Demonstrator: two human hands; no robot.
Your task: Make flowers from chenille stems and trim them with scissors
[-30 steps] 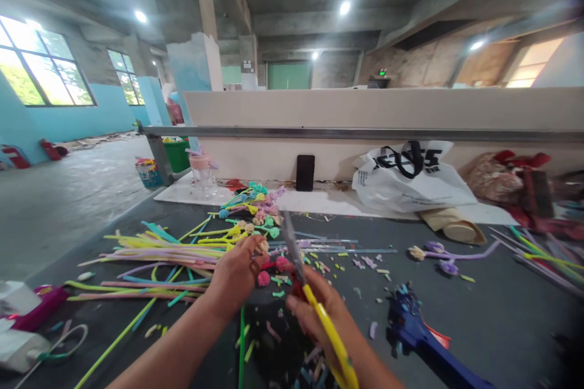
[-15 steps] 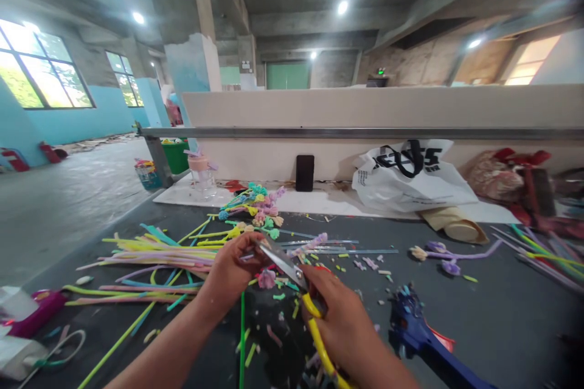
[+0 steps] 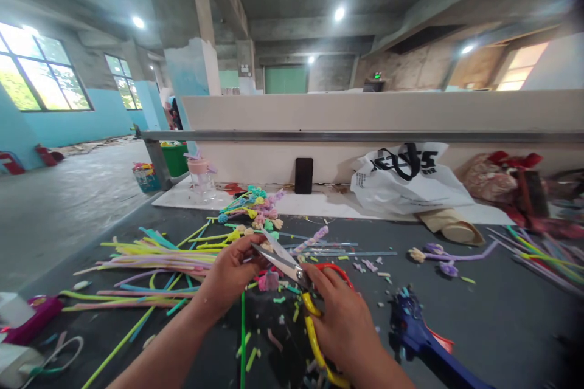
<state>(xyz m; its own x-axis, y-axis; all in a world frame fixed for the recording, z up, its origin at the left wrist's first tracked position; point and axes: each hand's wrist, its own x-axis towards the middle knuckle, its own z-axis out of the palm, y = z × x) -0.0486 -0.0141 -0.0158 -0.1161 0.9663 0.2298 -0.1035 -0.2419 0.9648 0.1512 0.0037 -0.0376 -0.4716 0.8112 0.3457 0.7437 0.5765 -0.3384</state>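
Observation:
My left hand (image 3: 232, 272) is closed in a pinch at the scissor tips; what it grips is mostly hidden by the fingers, with a small pale tuft beside the blades. In my right hand (image 3: 344, 316) are scissors (image 3: 296, 273) with yellow and red handles, their blades spread and pointing at the left fingertips. Just below the blades is a pink pipe-cleaner flower (image 3: 269, 281); whether it is held or lying there I cannot tell. A purple twisted piece (image 3: 311, 239) lies behind the scissors.
Loose pipe cleaners (image 3: 159, 258) spread at left, with finished flowers (image 3: 255, 209) behind them. A blue glue gun (image 3: 420, 334) lies at right, near a purple flower stem (image 3: 465, 255). Cut scraps litter the dark table. At the back are a phone (image 3: 303, 176) and a white bag (image 3: 406, 179).
The scissor blades have spread apart, and the red handle now shows beside my right hand. My left hand stays almost in place, still pinching.

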